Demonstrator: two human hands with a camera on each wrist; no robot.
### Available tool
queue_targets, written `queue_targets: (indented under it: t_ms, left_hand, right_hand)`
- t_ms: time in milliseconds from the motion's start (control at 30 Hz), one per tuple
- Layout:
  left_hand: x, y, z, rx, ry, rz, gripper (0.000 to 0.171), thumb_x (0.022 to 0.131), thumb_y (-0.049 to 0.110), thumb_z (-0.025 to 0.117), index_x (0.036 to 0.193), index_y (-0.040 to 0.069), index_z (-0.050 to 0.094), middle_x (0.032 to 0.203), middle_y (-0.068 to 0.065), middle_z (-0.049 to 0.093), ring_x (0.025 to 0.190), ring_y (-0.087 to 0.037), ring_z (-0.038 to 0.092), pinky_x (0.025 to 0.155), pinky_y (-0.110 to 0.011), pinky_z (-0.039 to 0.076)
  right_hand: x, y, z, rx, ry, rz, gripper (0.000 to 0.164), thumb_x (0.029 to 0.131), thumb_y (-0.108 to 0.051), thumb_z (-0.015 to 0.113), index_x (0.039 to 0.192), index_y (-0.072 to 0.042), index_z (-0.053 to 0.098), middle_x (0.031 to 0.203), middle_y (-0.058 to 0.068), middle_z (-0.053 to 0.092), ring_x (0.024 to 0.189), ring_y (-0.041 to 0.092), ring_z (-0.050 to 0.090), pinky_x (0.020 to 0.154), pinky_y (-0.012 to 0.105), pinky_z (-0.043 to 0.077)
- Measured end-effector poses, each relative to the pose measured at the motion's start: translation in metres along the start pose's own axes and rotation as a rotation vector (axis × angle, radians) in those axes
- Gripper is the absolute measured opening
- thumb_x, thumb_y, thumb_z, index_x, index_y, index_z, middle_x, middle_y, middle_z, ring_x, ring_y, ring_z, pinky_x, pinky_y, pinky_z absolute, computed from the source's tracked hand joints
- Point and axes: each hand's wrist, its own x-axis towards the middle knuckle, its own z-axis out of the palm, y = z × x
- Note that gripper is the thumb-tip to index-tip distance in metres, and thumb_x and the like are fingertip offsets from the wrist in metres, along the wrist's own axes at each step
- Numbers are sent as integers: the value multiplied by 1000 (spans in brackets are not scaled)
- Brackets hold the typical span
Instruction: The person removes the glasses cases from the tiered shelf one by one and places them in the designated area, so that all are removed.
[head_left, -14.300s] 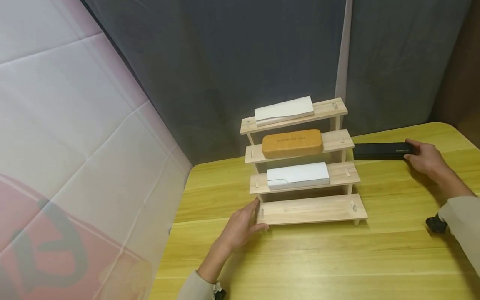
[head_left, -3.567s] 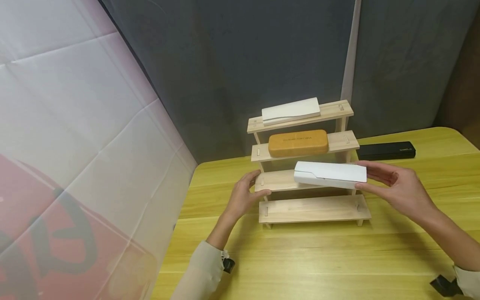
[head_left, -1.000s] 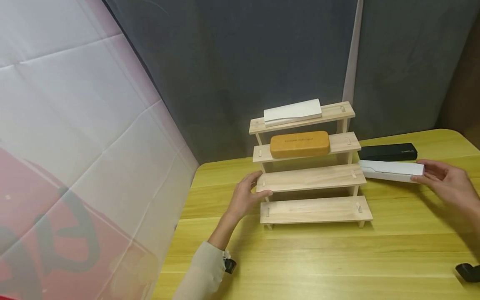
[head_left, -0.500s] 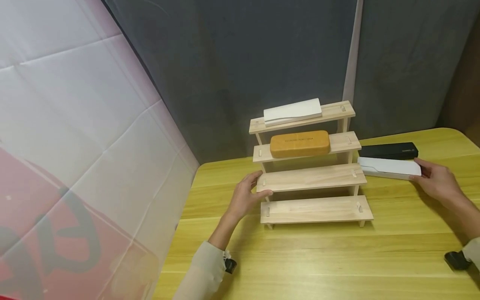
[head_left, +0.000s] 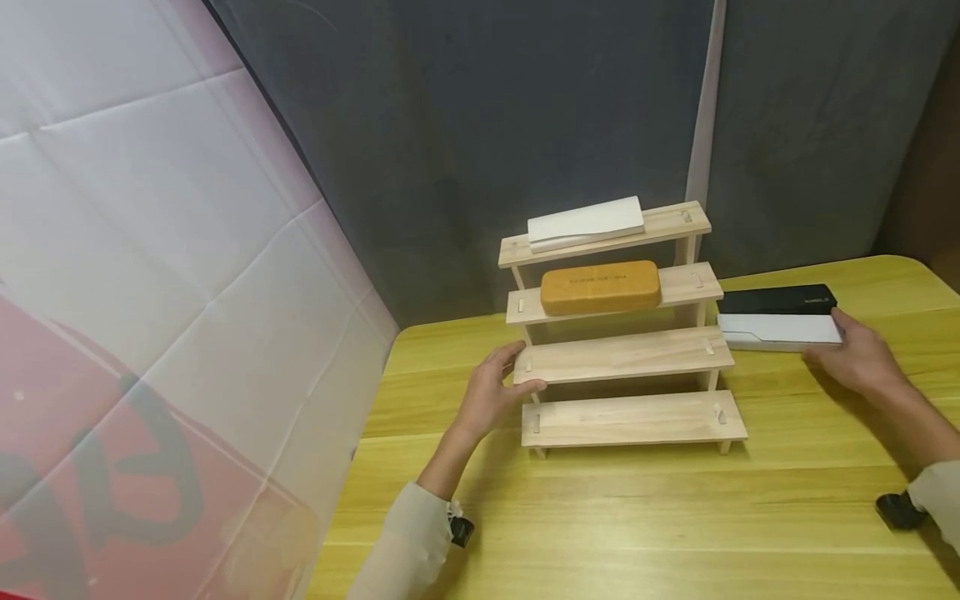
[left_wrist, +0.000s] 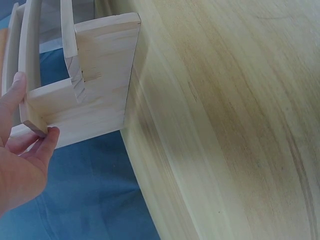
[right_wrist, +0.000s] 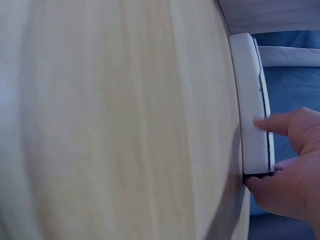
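In the head view my left hand grips the left end of the second-lowest board of a stepped wooden display rack. The left wrist view shows the thumb on one face of that board and the fingertips on the other. My right hand holds the right end of a white glasses case, which lies on the table beside the rack. In the right wrist view the thumb crosses the white glasses case's front side. Right behind it lies a long black case.
An orange glasses case sits on the rack's second board from the top. On the top board lies a white folded-looking case. A grey curtain hangs behind the yellow wood table, with a pale panel at left.
The white glasses case has left the rack's second-lowest board for the table in front of the black case, carried by my right hand. My left hand has moved up from the lowest board.
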Motion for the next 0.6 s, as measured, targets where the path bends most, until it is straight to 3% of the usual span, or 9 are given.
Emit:
queue_targets:
  t_ms: [200,600]
  left_hand:
    - [0,0,1,8,0,-2,79,90,21,87,154,-4,49,155,-21,52,142,-35,53,117,-38,46]
    - [0,-2,1,-1,1,-4,79,90,23,87,154,-4,49,155,-21,52,142,-36,53,117,-43,46]
  right_hand:
    - [0,-1,5,13,59,-13,95,105,-35,67,162,14,9,151,54,26,132,72,31,107,82,29]
    - [4,-5,3,-3,72,42,86,109,-31,59,158,20,11,152,53,23,136,73,26,113,80,25]
